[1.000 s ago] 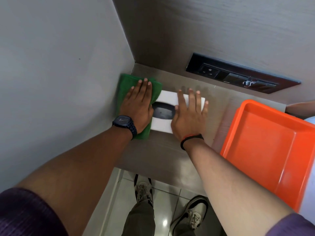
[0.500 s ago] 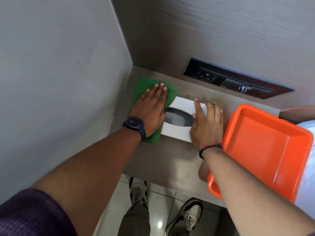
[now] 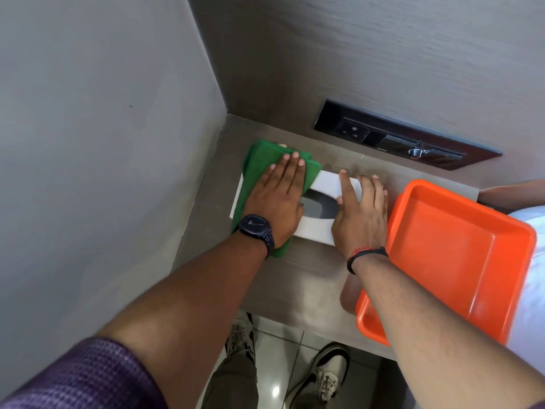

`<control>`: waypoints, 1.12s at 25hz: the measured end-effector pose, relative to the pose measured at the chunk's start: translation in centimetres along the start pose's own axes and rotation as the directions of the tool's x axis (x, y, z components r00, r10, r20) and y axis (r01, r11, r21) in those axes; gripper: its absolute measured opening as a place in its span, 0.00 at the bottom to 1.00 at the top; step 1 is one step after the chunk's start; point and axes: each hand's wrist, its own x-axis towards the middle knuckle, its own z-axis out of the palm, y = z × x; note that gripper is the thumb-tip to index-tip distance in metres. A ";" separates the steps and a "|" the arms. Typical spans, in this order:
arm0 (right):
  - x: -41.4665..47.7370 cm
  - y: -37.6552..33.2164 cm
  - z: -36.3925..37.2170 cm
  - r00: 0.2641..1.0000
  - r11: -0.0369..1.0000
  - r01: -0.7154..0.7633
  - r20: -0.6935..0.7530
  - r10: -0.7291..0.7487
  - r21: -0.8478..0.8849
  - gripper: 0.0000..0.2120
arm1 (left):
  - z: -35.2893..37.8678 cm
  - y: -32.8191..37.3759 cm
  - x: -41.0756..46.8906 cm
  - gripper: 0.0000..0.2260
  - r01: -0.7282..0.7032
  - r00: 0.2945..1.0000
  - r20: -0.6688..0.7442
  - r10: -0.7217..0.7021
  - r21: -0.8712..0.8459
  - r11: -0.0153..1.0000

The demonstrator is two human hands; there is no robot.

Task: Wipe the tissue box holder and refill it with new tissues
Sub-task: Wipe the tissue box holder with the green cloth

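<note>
- A white rectangular tissue box holder point(image 3: 327, 184) with a dark oval opening lies flat on the brown wood-grain shelf point(image 3: 295, 276), near the corner of the grey walls.
- The left hand point(image 3: 277, 199), flat and unclenched with fingers together, presses a folded green cloth point(image 3: 259, 160) onto the holder's left end; a dark wristwatch point(image 3: 254, 227) sits on that wrist.
- The right hand point(image 3: 361, 215) lies flat with fingers spread on the holder's right end, gripping nothing.
- A shallow orange plastic tray point(image 3: 451, 252) rests just beside the right hand, its near corner overhanging the shelf edge.
- A black socket panel point(image 3: 407, 134) is set in the back wall.
</note>
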 end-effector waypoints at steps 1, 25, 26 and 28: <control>0.0 0.0 0.1 1.000 1.000 0.005 0.001 -0.005 0.001 0.24 | 0.1 0.0 0.0 0.30 0.004 1.000 -0.005 -0.004 0.001 1.000; -1.2 -13.7 -2.2 0.911 0.854 -0.319 0.381 0.157 0.412 0.17 | -6.0 -8.3 2.4 0.29 -0.265 0.964 0.032 0.264 0.033 0.964; -1.1 -13.6 -2.3 0.917 0.827 -0.316 0.374 0.140 0.464 0.14 | -6.3 -8.4 2.6 0.31 -0.323 0.946 0.059 0.318 0.106 0.941; -1.0 -13.1 -2.9 0.911 0.728 -0.355 0.391 0.129 0.586 0.10 | -7.2 -8.3 3.0 0.28 -0.413 0.910 0.129 0.394 0.197 0.889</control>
